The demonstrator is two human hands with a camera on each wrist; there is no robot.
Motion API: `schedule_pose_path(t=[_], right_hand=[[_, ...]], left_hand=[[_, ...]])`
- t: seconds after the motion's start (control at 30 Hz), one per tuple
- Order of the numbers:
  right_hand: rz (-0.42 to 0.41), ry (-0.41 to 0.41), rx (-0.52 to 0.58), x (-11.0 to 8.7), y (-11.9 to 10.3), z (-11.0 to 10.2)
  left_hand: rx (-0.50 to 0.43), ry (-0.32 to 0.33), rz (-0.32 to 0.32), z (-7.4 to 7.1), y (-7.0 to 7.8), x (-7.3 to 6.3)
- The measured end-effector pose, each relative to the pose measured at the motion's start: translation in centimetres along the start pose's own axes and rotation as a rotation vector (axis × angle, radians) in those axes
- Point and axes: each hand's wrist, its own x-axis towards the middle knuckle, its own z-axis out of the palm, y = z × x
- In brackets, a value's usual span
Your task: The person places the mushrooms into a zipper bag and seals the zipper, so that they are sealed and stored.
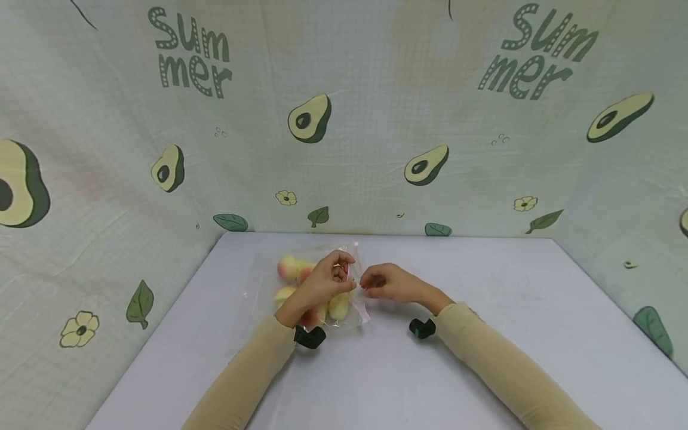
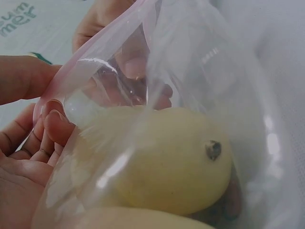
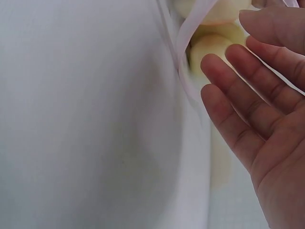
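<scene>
A clear plastic zip bag (image 1: 263, 280) with a pink strip along its mouth lies on the table, holding several yellow, pink-blushed fruits (image 1: 287, 269). One pale yellow fruit (image 2: 167, 162) with a dark spot at its end shows large through the plastic in the left wrist view. My left hand (image 1: 326, 280) is over the bag and pinches its pink edge (image 2: 71, 71). At the bag's mouth is my right hand (image 1: 391, 283), its fingers extended and slightly bent beside the pink strip (image 3: 188, 38). Through the plastic, right fingertips (image 2: 136, 67) show in the left wrist view.
The white table (image 1: 484, 340) extends around the bag. A cloth printed with avocados (image 1: 427, 165) and leaves hangs at its back and sides. Dark wrist cameras (image 1: 421, 328) sit below both hands.
</scene>
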Motion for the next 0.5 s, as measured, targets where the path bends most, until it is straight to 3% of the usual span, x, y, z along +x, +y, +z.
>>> schedule_pose_path(t=[0.17, 0.5], right_hand=[[-0.001, 0.004, -0.001, -0.2, 0.1, -0.4], [0.019, 0.037, -0.039, -0.4, 0.4, -1.2]], left_hand=[[-0.001, 0.011, -0.013, -0.1, -1.9, 0.6], [-0.001, 0.033, -0.008, 0.0, -2.1, 0.6]])
